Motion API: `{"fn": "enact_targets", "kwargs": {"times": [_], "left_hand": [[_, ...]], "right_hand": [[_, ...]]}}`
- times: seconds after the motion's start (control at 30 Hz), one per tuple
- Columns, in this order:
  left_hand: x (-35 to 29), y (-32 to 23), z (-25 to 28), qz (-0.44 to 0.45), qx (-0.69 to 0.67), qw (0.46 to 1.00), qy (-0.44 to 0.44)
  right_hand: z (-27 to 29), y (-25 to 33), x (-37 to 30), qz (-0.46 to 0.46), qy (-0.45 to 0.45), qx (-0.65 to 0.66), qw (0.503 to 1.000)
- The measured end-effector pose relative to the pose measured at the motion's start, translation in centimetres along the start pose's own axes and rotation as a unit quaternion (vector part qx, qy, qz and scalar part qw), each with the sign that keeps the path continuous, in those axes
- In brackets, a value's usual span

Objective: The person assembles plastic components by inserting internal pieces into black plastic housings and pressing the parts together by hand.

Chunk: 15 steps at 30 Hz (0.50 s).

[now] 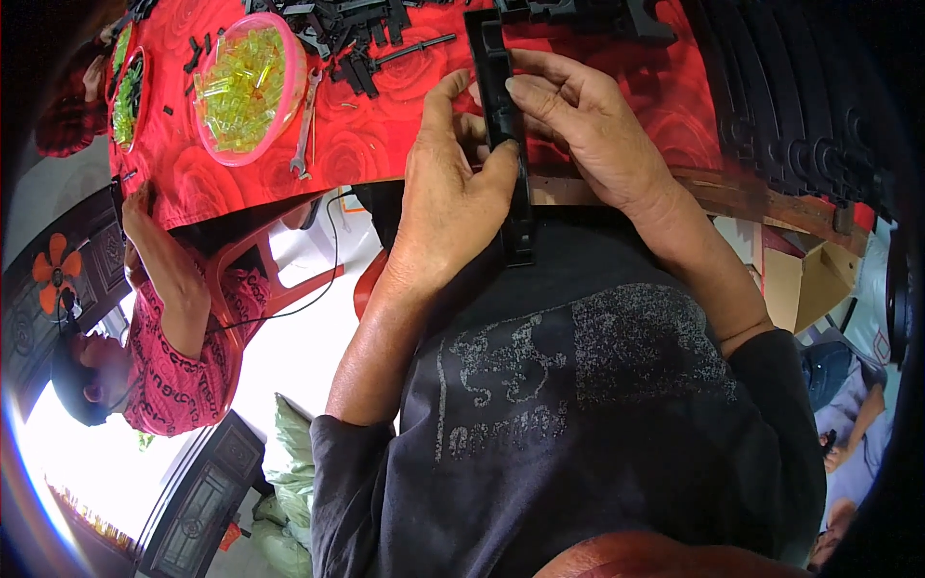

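Long black channel-like part (pixel 499 108) is in the person's hands, standing across the near edge of the worktop (pixel 376 144): upper end over the red rose-print cloth, lower end overhanging the edge, close to the black shirt (pixel 578 482).

Left hand (pixel 448 202): grip closed on the part around mid-length, thumb flat on its face, fingers bent along the left side and partly hidden behind it. Right hand (pixel 602 130): fingers curled, tips at the right side of the part's upper half. Can't tell whether that grip pinches or only steadies.

Rest of worktop: pile of small black parts (pixel 361 19) toward the far edge, left of the held part. Pink basket (pixel 294 67) left of the pile, full of clear yellow-green pieces (pixel 241 91). Metal wrench (pixel 306 125) lies just right of the basket, one end near the near edge. Second, smaller tray with green pieces (pixel 123 111) at the left edge. Long curved black strips (pixel 800 96) lie side by side at the right end.

Off the worktop: open cardboard box (pixel 809 279) below the near right corner. Co-worker in a red patterned shirt (pixel 178 376) sits at the left end, on a red chair (pixel 231 279), one forearm reaching the edge.
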<state>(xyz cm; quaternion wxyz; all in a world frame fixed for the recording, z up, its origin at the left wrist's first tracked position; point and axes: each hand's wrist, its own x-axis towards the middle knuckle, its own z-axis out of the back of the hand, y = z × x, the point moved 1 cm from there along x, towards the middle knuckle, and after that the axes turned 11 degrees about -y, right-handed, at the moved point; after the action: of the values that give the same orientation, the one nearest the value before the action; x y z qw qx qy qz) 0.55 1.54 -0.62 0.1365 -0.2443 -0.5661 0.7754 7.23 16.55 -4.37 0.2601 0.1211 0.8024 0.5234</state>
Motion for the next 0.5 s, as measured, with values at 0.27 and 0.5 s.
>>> {"fn": "enact_targets", "kwargs": {"times": [0.27,0.5], "left_hand": [[-2.2,-0.5,-0.8,-0.074,0.044,0.996,-0.04],[-5.2,-0.4,-0.6,-0.207,0.217,0.954,-0.015]], "right_hand": [[0.4,0.1,0.1,-0.032,-0.028,0.033,0.999],[0.5,-0.1,-0.1,-0.017,-0.015,0.043,0.999]]}}
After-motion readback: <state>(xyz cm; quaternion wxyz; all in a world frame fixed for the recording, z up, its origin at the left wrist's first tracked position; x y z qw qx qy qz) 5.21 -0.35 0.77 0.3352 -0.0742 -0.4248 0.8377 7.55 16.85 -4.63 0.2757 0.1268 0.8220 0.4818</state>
